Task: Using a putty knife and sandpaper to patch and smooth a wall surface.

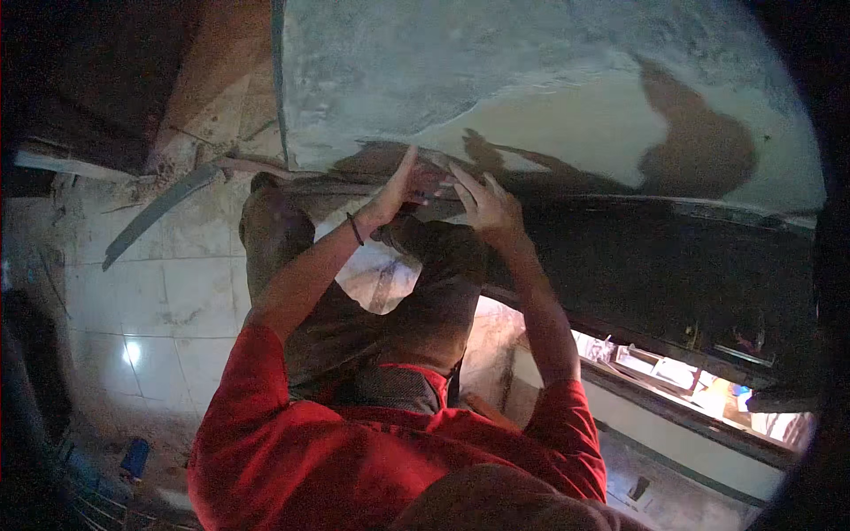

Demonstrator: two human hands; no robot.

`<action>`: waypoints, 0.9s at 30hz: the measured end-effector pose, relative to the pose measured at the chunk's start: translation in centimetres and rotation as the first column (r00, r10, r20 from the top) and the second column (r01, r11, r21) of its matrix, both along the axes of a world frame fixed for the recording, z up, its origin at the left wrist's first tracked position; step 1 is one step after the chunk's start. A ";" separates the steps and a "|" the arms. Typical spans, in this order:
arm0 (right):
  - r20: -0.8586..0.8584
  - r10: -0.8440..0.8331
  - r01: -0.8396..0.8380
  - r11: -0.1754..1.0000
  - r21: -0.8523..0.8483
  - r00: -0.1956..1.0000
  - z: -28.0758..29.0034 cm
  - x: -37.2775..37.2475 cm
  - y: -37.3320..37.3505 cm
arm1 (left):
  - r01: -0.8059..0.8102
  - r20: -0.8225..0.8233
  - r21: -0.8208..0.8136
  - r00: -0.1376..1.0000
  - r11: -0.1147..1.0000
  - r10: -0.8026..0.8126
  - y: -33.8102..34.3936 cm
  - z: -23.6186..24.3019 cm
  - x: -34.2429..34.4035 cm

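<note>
Facing a big grey-blue panel [398,80], person in red shirt [310,460], knees bent. Panel fills the top; dull, smeared surface, paler beige patch [567,124] along its lower part, dark shadow [699,142] cast over that. Room dim. Pale tiled floor [195,301] at left, stained, one bright glare spot; small blue object [135,457] lower left, kind unclear.

Edges: panel's left side runs nearly straight down to a corner; lower edge passes just beyond the fingertips and curves away right. Long dark ledge [637,257] sits under it on the right. Narrow grey strip [159,217] slants across the tiles. Bright gap [691,380] lower right, clutter beyond.

Room for moving: broad over the tiles on the left; tighter on the right, ledge beside the forearm. Trousered legs [447,274] below the hands.

Left hand [405,190], dark wristband [356,230]: fingers extended, spread, near panel's lower edge. Right hand [491,211]: fingers stretched toward the left hand, slightly parted. Contact with panel: can't tell. Anything thin between fingers: can't tell.
</note>
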State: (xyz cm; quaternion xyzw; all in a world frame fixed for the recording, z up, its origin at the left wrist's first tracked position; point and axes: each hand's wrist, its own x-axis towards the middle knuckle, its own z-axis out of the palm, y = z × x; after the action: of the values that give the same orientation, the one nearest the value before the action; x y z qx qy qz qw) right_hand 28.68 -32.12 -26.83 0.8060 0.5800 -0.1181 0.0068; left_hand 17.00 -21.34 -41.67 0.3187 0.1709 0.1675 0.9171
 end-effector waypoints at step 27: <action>0.115 0.335 -0.310 0.931 -0.193 0.935 2.9 -1.6 9.1 | 0.010 0.292 -0.430 0.948 0.903 0.128 3.0 2.9 2.0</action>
State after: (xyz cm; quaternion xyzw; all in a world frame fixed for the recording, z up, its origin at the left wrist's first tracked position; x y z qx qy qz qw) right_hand 27.11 -22.97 -23.97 0.7022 0.6905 -0.1054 0.1380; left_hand 18.98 -18.35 -38.82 0.0749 0.0655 0.2026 0.9742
